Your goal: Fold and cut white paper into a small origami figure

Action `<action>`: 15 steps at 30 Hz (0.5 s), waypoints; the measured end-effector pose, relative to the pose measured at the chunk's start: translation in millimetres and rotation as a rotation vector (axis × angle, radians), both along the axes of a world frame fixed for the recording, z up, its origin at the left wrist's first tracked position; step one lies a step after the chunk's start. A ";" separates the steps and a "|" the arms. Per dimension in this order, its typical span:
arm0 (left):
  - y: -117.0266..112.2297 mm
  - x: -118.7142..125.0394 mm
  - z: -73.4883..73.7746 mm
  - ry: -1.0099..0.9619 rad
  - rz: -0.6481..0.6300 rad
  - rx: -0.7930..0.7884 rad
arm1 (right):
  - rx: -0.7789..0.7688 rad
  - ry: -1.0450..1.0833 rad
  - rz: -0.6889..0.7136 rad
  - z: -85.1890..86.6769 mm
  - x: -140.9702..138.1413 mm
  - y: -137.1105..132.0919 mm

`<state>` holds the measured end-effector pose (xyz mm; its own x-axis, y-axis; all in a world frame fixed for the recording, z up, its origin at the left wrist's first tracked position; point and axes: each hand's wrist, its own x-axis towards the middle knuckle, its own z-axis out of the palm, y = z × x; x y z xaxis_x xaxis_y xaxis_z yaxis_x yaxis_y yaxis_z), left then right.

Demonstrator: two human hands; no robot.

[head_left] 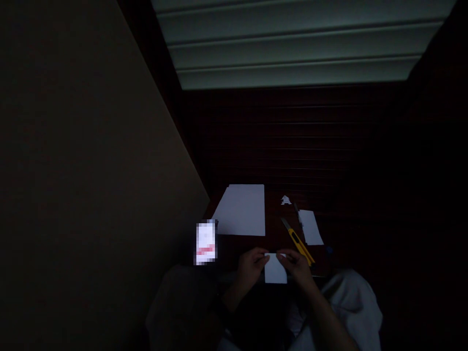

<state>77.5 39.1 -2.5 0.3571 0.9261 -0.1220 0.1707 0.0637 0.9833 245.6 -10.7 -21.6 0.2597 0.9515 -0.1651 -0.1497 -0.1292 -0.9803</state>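
Observation:
A small white piece of paper (275, 271) is held up between both my hands, over the near edge of a dark table. My left hand (252, 265) pinches its upper left corner between thumb and fingers. At the upper right corner, my right hand (295, 263) grips it the same way. Just beyond the right hand lies a yellow box cutter (298, 243) with its blade out, pointing away to the left. The light is dim, so finer detail on the paper cannot be made out.
A stack of white sheets (243, 209) lies at the table's back left. Small paper cutouts (285, 200), a dark pen (297, 209) and a white paper strip (310, 227) are at the back right. A lit, blurred-out screen (205, 243) stands left. A wall (109, 170) borders the left side.

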 end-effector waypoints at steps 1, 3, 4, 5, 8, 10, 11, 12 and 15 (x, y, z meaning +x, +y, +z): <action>0.2 0.2 0.4 -0.001 0.000 0.005 | -0.004 0.006 0.000 -0.5 0.3 0.1; 0.3 0.8 1.1 -0.003 0.012 0.015 | -0.016 0.014 0.004 -0.8 0.8 0.1; 0.4 1.2 1.4 -0.003 0.020 0.017 | -0.022 0.018 0.006 -0.6 0.9 0.1; 0.3 1.6 1.6 -0.003 0.028 0.017 | -0.027 0.026 0.008 -0.5 1.0 -0.1; 0.2 2.8 2.8 0.001 0.033 0.018 | -0.038 0.063 0.008 -0.2 1.2 -0.4; -0.1 3.2 3.8 0.005 0.028 0.024 | -0.045 0.075 0.008 -0.1 1.1 -0.4; -0.4 3.3 4.2 0.005 0.029 0.025 | -0.047 0.077 0.008 0.0 1.0 -0.5; -0.7 3.1 4.5 0.003 0.032 0.023 | -0.046 0.082 0.008 0.1 0.9 -0.5; -1.5 2.2 4.4 0.004 0.032 0.021 | -0.036 0.109 0.010 0.1 0.6 -0.9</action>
<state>79.7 37.6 1.9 0.3268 0.9394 -0.1039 0.1733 0.0485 0.9837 246.2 -11.6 -21.5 0.2294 0.9467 -0.2263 -0.2533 -0.1664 -0.9530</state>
